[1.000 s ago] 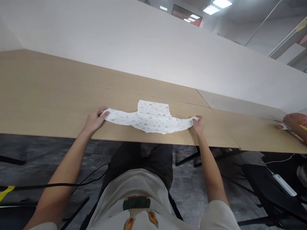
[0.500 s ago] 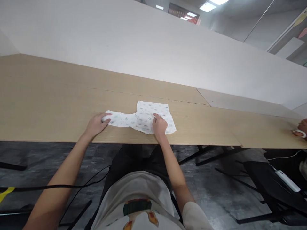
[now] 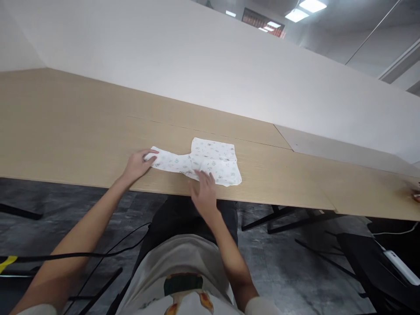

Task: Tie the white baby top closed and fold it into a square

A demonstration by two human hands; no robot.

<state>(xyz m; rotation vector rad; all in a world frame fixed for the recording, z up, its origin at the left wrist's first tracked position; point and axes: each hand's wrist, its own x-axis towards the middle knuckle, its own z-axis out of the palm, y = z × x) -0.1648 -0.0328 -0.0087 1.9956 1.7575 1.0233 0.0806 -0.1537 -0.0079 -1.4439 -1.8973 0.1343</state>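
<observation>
A white cloth with small scattered prints [image 3: 215, 159] lies flat on the table, a wide panel on the right and a narrow strip running left from it. My left hand [image 3: 139, 165] is closed on the strip's left end, thumb and fingers on either side of it. At the lower edge of the wide panel is my right hand [image 3: 205, 192], slightly blurred. Its fingers are spread with nothing held, and the fingertips lie over the cloth's edge; whether they press on it I cannot tell.
The wooden table [image 3: 82, 140] stretches left and right, with a white partition [image 3: 147, 57] along its back. At the far right edge, part of another person's hand [image 3: 416, 194] shows. A black chair [image 3: 364, 258] with a white device [image 3: 402, 267] stands below right. Black cable [image 3: 98, 254] crosses lower left.
My right hand has moved left and toward me, from the middle of the wide panel to its lower edge, and its fingers have spread from a pointing shape. My left hand stays on the strip.
</observation>
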